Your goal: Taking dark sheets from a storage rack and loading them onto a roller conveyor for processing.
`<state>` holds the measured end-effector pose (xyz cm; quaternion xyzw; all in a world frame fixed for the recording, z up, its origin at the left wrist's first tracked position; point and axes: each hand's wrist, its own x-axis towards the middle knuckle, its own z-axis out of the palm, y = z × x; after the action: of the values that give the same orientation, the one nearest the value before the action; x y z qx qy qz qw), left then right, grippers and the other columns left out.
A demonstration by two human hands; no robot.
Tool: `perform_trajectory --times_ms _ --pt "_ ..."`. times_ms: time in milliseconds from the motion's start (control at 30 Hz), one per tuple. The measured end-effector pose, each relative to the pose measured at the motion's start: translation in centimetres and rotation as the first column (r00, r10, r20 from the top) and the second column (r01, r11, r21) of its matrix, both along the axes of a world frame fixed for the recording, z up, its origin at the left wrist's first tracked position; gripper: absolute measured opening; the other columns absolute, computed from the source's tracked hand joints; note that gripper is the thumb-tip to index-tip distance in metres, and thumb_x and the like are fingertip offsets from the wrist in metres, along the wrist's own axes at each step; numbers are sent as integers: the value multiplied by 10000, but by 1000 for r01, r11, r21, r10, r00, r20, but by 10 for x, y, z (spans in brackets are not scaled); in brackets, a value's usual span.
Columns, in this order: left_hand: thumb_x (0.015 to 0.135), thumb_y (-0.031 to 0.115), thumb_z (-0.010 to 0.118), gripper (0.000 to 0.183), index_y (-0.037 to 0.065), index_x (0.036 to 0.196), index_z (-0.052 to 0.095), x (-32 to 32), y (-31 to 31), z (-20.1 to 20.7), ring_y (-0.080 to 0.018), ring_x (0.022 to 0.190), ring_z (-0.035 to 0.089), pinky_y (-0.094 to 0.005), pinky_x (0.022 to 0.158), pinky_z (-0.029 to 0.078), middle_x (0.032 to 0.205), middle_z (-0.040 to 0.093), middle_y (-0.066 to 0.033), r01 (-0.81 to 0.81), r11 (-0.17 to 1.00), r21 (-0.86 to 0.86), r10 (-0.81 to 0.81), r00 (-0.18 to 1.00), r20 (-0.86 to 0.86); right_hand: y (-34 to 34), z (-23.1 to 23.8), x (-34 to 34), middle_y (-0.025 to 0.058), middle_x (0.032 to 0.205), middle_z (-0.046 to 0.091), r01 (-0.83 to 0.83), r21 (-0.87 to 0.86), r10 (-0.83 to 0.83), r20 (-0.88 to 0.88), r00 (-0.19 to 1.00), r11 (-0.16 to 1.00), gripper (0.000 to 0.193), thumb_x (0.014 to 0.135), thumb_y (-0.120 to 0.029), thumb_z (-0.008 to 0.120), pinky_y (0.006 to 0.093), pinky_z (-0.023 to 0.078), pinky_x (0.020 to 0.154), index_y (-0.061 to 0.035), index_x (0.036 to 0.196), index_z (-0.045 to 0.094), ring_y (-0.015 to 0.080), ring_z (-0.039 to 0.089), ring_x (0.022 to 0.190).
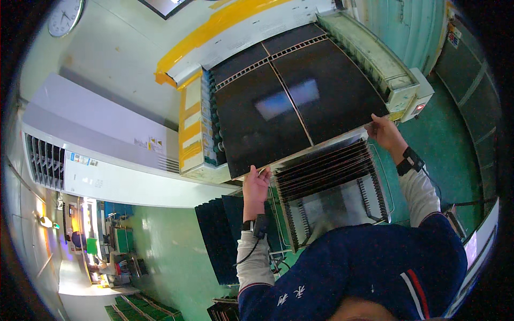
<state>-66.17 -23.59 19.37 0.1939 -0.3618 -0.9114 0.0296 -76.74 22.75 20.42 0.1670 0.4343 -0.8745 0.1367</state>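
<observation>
A wide, glossy black panel (246, 134) with copper-coloured strips lies on the bed of a conveyor machine (194, 128). My left hand (257, 188) pinches its near edge at the left corner, thumb and fingertips on the rim. At the near right corner, my right hand (387, 135) closes on the same edge. Light reflects off the middle of the panel. Just below that edge, between my forearms, stands a slotted metal rack (342, 206) holding several thin dark boards (324, 170) in its upper slots. A second dark sheet (294, 38) lies beyond the copper strip.
The machine's right side rail (375, 56) ends in a box with a lit red switch (419, 108). Left of the machine is a large white air conditioner (107, 171). Dark corrugated sheets (217, 235) stand on the green floor (168, 241) beside my left arm.
</observation>
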Motion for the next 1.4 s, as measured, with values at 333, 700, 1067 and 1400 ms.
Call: perform_trajectory --times_ms 333,700,1067,1400 --pt "917 242 610 208 37 885 591 -7 -6 -1 -277 921 615 -402 842 501 898 623 -73 22 1000 -22 -23 1000 -14 -3 3 -8 61 776 646 -11 20 10 5 1000 1000 253 901 -311 623 302 520 637 -67 834 621 188 632 702" --pt "951 274 551 293 15 1088 541 -18 -7 10 -280 977 587 -397 896 471 1030 610 -127 85 994 -71 -89 995 -53 10 -11 -22 74 857 666 -59 -87 56 -35 998 994 241 909 -297 613 293 508 646 -56 912 609 169 634 761" --pt "946 290 545 386 13 1212 500 112 -5 -71 -251 1037 560 -377 929 447 1131 576 -116 147 982 -120 -112 959 261 -42 -34 63 57 842 675 -314 512 373 -15 928 800 264 916 -270 586 285 506 692 -11 904 639 168 649 783" --pt "961 218 510 216 40 1084 521 255 19 -156 -261 981 578 -370 886 460 1008 588 -84 -73 972 225 -21 921 389 -70 -95 127 100 1018 605 123 985 851 -169 498 124 265 796 -241 649 433 410 881 -77 1002 629 297 544 1024"
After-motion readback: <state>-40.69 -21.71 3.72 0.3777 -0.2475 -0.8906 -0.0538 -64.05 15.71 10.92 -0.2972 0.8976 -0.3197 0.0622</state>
